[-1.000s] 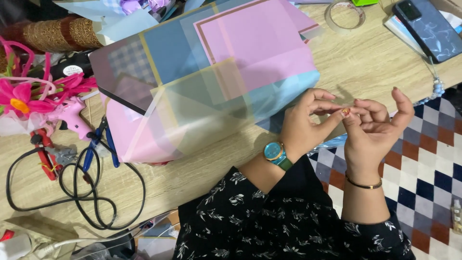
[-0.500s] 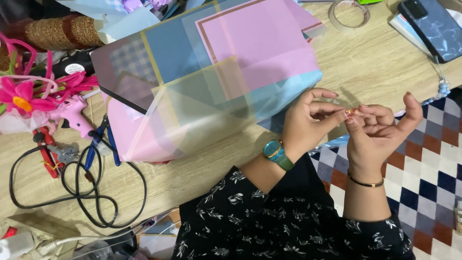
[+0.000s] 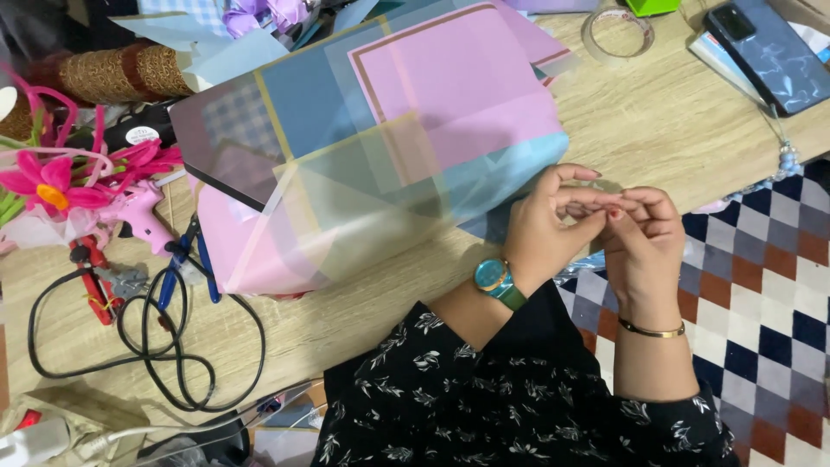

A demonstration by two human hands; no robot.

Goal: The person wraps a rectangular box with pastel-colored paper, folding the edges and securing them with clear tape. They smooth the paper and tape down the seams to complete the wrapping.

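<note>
My left hand (image 3: 543, 232), with a teal watch on its wrist, and my right hand (image 3: 647, 238), with a thin gold bangle, meet fingertip to fingertip over the table's near edge. Both pinch a small clear piece (image 3: 608, 192) that looks like tape; most of it is hidden by the fingers. Just left of my hands lies a loose stack of pink and blue translucent wrapping sheets (image 3: 389, 147), its corner close to my left hand.
On the wooden table (image 3: 683, 121) are a clear tape roll (image 3: 616, 33), a dark phone (image 3: 768, 52), a pink glue gun (image 3: 143, 212) with a black cord (image 3: 147, 346), red pliers (image 3: 91, 277), blue-handled cutters (image 3: 186, 259) and a pink flower (image 3: 43, 186). A checkered cloth (image 3: 761, 285) lies at right.
My right hand's fingers, spread a second ago, have curled in. Both hands have closed tighter together around the small clear piece.
</note>
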